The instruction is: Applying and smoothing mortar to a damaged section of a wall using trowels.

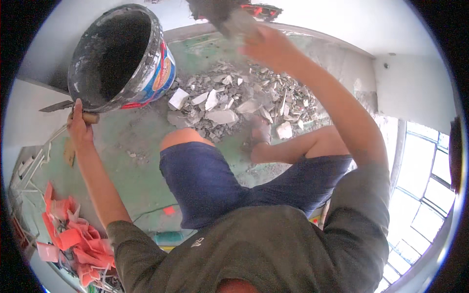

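Observation:
At the left, my left hand [79, 128] is closed round the wooden handle of a trowel [56, 106], its thin metal blade sticking out to the left. The fingers are at the lower rim of a large bucket [168, 73], which leans with its dark mouth facing me. My right hand [264, 49] is raised at the top against the white wall, closed on something grey and smeared by motion. Just beyond it, a dark wet-looking patch [210, 9] covers part of the wall around a recess with red parts [264, 11].
Broken plaster and rubble [222, 116] lie in a heap on the dusty green floor [127, 166], by my bare foot [260, 131]. Crumpled pink-red sheets [80, 239] and thin white tubes [36, 168] are at the lower left. A barred window [420, 180] is on the right.

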`<state>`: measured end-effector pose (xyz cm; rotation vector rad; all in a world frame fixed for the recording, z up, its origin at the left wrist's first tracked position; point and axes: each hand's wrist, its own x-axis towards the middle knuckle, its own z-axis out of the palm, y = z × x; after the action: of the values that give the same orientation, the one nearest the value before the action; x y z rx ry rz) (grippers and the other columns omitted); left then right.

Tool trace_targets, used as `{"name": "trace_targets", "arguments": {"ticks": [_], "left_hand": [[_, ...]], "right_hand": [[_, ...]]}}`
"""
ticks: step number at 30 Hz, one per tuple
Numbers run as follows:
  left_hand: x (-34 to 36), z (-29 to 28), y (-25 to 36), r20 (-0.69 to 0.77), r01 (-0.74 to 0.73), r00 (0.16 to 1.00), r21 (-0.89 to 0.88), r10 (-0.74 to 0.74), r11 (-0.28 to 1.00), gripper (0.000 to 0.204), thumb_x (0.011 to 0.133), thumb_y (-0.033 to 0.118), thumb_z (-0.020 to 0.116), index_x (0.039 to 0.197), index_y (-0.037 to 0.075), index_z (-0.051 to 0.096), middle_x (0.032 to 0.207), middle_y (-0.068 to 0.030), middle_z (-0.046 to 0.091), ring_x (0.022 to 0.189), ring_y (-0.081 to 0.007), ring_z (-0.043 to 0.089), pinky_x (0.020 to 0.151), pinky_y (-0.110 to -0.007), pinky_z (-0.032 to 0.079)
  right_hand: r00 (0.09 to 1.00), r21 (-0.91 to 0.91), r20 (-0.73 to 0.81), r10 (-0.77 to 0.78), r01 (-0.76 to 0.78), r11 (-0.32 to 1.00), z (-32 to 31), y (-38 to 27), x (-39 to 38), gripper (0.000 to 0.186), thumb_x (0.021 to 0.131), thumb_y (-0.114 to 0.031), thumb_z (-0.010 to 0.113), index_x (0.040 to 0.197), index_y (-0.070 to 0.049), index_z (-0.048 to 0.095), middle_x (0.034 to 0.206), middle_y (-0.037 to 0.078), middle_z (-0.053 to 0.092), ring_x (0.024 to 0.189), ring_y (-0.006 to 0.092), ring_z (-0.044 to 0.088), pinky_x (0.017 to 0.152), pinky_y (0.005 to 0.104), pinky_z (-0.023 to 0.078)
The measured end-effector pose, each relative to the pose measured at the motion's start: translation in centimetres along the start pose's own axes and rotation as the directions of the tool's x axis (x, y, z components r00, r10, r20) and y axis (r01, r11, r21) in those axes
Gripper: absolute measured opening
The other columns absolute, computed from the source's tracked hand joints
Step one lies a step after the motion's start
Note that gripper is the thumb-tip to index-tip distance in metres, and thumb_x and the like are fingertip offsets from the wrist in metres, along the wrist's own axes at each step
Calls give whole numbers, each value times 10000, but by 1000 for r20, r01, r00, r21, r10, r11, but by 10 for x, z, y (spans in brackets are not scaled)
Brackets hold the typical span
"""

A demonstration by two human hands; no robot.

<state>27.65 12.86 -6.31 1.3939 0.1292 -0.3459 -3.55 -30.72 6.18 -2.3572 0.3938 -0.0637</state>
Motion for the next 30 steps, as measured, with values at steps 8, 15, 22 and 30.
{"name": "trace_targets", "arguments": {"ticks": [8, 15, 22, 30], "left_hand": [[-7, 0, -2, -67, -77, 995, 18, 78, 997, 347, 817, 149, 763, 1065, -16, 583, 1031, -84, 640, 922, -179, 620, 796, -329, 517], [-3, 8, 9, -44, -17, 999, 94, 21, 995, 353, 825, 156, 752, 1076, -22, 581, 1009, -96, 628, 888, -209, 616, 743, -378, 536], [-10, 4, 13, 14, 126, 992, 103, -128, 987, 377, 868, 203, 698, 1157, -1, 566, 1096, -114, 624, 916, -246, 622, 750, -389, 541], [-42, 28, 25, -112, 136, 986, 159, -119, 978, 366, 871, 252, 699, 1113, -1, 594, 1057, -92, 648, 898, -212, 636, 699, -347, 533]], "right_hand": [[770, -152, -84, 632, -637, 756, -83, -1, -133, 322, 853, -322, 659, 880, -2, 637, 626, 50, 559, 535, 134, 529, 509, 294, 444], [810, -82, -72, 581, -586, 806, -94, 20, -114, 343, 859, -349, 665, 836, -10, 612, 608, 38, 549, 506, 120, 504, 468, 282, 422], [913, 35, 217, 344, -360, 932, -65, 74, -51, 372, 877, -379, 646, 824, -17, 579, 607, 44, 545, 516, 127, 518, 454, 301, 415], [982, 56, 181, 47, -58, 997, -87, 93, 1, 341, 864, -321, 654, 948, 2, 587, 681, 67, 563, 609, 145, 539, 585, 317, 450]]}}
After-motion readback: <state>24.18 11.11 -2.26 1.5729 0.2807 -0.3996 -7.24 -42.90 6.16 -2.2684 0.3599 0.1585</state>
